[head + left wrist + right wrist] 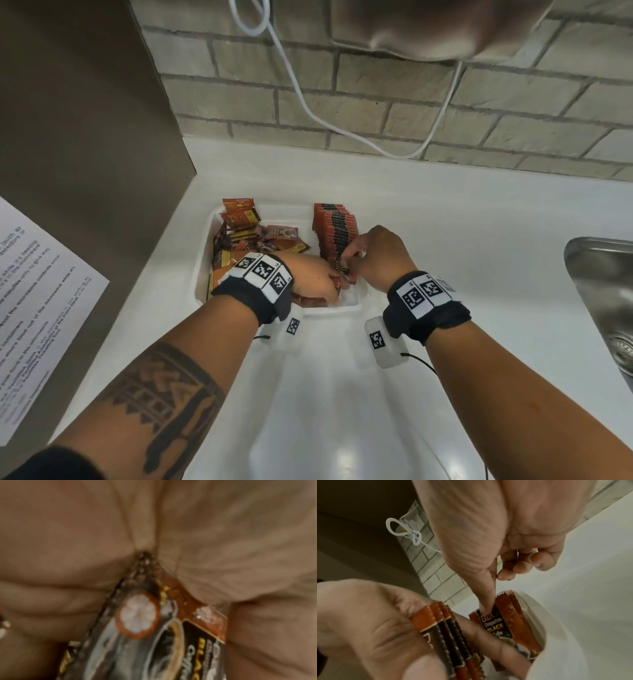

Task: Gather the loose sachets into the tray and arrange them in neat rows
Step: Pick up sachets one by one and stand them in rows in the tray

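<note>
Left grip (317, 279) curled round a small bunch of sachets (447, 632), low at the near end of the white tray (205, 260) on the tabletop (445, 219). Right grip (373, 255) pinching the front sachet (494, 624) of the upright row (335, 226) along the tray's right side. Loose pile (246, 236) heaped on the left side.

Red-brown and black sachets (334, 229) in a white tray (205, 260)
</note>
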{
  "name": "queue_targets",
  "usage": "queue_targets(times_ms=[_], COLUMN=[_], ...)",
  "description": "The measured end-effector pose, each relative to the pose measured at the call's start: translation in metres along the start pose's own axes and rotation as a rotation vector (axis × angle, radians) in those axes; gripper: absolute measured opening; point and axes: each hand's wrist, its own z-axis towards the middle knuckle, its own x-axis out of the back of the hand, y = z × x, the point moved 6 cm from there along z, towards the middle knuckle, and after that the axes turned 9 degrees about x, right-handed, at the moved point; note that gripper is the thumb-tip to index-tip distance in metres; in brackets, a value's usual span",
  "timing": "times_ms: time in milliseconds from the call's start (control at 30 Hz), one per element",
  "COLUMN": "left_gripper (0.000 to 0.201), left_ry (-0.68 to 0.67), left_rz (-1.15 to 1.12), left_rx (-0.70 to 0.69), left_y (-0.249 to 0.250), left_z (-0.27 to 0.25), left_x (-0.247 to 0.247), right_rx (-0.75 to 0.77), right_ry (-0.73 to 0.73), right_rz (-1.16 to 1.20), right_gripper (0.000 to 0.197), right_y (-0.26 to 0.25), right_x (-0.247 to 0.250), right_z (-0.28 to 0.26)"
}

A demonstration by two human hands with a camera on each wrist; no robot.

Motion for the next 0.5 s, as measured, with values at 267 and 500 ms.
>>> queue_targets(times_ms=[267, 500], left_gripper=[0.056, 0.032], left_ry=[0.031, -0.002], left_rz=[0.057, -0.028], left_rx=[0.026, 0.039], left_y=[0.001, 0.002], left_z=[0.015, 0.022], left_x=[0.002, -0.001], right_rx=[-0.017, -0.01], right_ry=[-0.023, -0.017], right_rz=[-0.002, 0.006], right_gripper=[0.018, 0.011], right_y=[0.005, 0.006], right_x=[-0.002, 0.0], right_z=[0.006, 0.007])
